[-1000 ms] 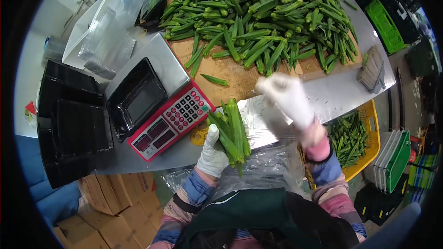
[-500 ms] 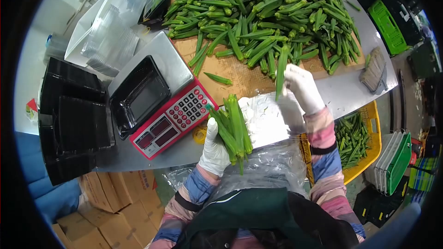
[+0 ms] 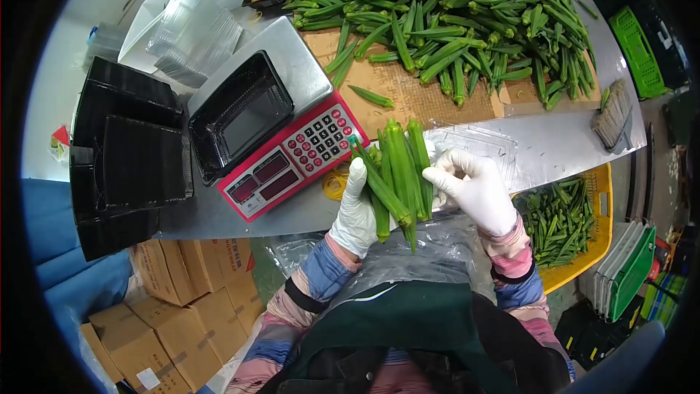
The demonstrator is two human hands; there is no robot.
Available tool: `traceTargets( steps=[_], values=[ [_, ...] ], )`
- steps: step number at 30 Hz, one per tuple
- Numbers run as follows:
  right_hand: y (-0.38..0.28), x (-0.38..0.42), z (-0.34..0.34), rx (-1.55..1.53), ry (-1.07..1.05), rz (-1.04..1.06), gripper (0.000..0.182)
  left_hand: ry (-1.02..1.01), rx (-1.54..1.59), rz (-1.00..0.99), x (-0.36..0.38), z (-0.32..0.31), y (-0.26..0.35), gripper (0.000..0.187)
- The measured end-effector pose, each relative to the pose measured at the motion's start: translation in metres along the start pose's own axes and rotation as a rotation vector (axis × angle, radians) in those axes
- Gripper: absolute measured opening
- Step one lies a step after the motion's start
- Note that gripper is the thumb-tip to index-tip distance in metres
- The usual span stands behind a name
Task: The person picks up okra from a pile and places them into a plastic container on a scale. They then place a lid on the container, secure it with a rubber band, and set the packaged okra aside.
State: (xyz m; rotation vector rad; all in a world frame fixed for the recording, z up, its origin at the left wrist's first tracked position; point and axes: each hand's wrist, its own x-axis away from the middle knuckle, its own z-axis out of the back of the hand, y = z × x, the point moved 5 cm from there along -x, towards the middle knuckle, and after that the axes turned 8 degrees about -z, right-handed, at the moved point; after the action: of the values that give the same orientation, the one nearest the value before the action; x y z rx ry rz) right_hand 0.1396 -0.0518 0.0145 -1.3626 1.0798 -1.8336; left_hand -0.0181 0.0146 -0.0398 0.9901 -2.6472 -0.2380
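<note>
A bunch of green okra (image 3: 397, 175) stands roughly upright in my left hand (image 3: 355, 211), its caps toward the table. The white-gloved thumb lies along the bunch's left side; the other fingers are hidden behind it. My right hand (image 3: 477, 188), also gloved in white, is closed at the bunch's right edge, its thumb against the outermost pod and its fingers curled. Beyond both hands a large heap of okra (image 3: 452, 22) covers a cardboard sheet (image 3: 408, 106). One loose pod (image 3: 370, 95) lies apart on the cardboard.
To the left, a red digital scale (image 3: 292, 157) bears a black plastic tray (image 3: 240, 117). Stacked black trays (image 3: 138, 160) and clear lids (image 3: 193, 33) stand farther left. Yellow rubber bands (image 3: 335, 184) lie beside the scale. At right are a brush (image 3: 614, 117) and a yellow crate (image 3: 599, 226) with okra.
My right hand has brought a single pod from near the heap down to the right side of the bunch. My left hand still holds the bunch. The camera view has shifted slightly.
</note>
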Motion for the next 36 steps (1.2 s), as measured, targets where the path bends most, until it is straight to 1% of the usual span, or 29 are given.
traceTargets(
  steps=[1,3,6,7,10,11,12,13,14,15,16,17,18,20,22,23,24,26,28,29,30,32,33,34,36],
  values=[
    [-0.001,0.002,0.0,-0.033,0.015,0.013,0.018,0.013,0.005,-0.003,0.001,0.001,0.001,0.076],
    [-0.004,0.005,0.003,-0.101,0.04,0.043,0.016,-0.053,-0.003,0.028,0.002,-0.008,0.001,0.083],
    [-0.001,0.006,0.005,-0.23,0.061,0.036,0.015,-0.123,-0.031,0.042,0.0,-0.026,0.005,0.095],
    [-0.005,0.008,0.006,-0.211,0.099,0.034,0.015,-0.139,-0.047,0.039,0.001,-0.033,0.011,0.099],
    [0.008,0.004,0.005,-0.249,0.091,0.031,0.015,-0.163,-0.187,-0.119,0.004,-0.063,0.052,0.106],
    [0.01,0.004,0.005,-0.246,0.087,0.041,0.015,-0.279,0.002,-0.142,0.006,-0.069,0.069,0.11],
    [0.012,0.004,0.007,-0.242,0.085,0.051,0.015,-0.267,-0.172,-0.205,0.005,-0.069,0.091,0.101],
    [0.014,0.004,0.007,-0.238,0.086,0.061,0.015,-0.3,-0.193,-0.246,0.008,-0.083,0.116,0.098],
    [0.015,0.004,0.008,-0.242,0.082,0.072,0.015,-0.262,-0.201,-0.302,0.015,-0.088,0.142,0.098],
    [0.015,0.005,0.009,-0.246,0.081,0.083,0.016,-0.298,-0.346,-0.315,0.019,-0.094,0.173,0.095],
    [0.017,0.005,0.01,-0.253,0.083,0.095,0.016,-0.262,-0.409,-0.372,0.025,-0.106,0.197,0.092],
    [0.019,0.004,0.011,-0.279,0.071,0.088,0.016,-0.219,-0.562,-0.417,0.032,-0.112,0.222,0.089],
    [0.02,0.004,0.011,-0.285,0.063,0.085,0.016,-0.192,-0.786,-0.483,0.036,-0.116,0.249,0.088],
    [0.021,0.003,0.011,-0.294,0.05,0.078,0.016,-0.063,-0.925,-0.488,0.041,-0.118,0.285,0.086],
    [0.02,0.002,0.007,-0.308,0.04,0.085,0.016,-0.027,-1.351,-0.483,0.036,-0.123,0.313,0.074],
    [0.018,0.001,0.004,-0.303,0.038,0.083,0.016,0.091,-1.602,-0.258,0.03,-0.119,0.326,0.069],
    [0.017,0.001,0.002,-0.297,0.035,0.082,0.016,0.072,-1.727,-0.337,0.022,-0.118,0.317,0.073],
    [0.014,0.001,-0.001,-0.286,0.047,0.097,0.016,-0.155,-2.048,-0.319,0.007,-0.101,0.306,0.068],
    [0.01,0.002,0.0,-0.268,0.063,0.102,0.016,-0.052,-1.903,-0.238,0.004,-0.098,0.296,0.071],
    [0.009,0.003,0.003,-0.259,0.075,0.097,0.017,-0.021,-1.851,-0.319,0.006,-0.101,0.302,0.067],
    [0.01,0.004,0.005,-0.248,0.085,0.089,0.017,0.029,-1.735,-0.414,0.011,-0.108,0.306,0.06],
    [0.015,0.003,0.01,-0.26,0.092,0.097,0.018,0.083,-1.748,-0.577,0.026,-0.113,0.322,0.053],
    [0.018,0.002,0.012,-0.258,0.093,0.106,0.018,0.142,-1.675,-0.639,0.033,-0.11,0.328,0.049],
    [0.022,0.0,0.013,-0.259,0.095,0.114,0.018,0.152,-1.696,-0.727,0.04,-0.101,0.338,0.048],
    [0.025,-0.002,0.011,-0.246,0.092,0.105,0.02,0.238,-1.705,-0.817,0.057,-0.091,0.344,0.047]
  ],
)
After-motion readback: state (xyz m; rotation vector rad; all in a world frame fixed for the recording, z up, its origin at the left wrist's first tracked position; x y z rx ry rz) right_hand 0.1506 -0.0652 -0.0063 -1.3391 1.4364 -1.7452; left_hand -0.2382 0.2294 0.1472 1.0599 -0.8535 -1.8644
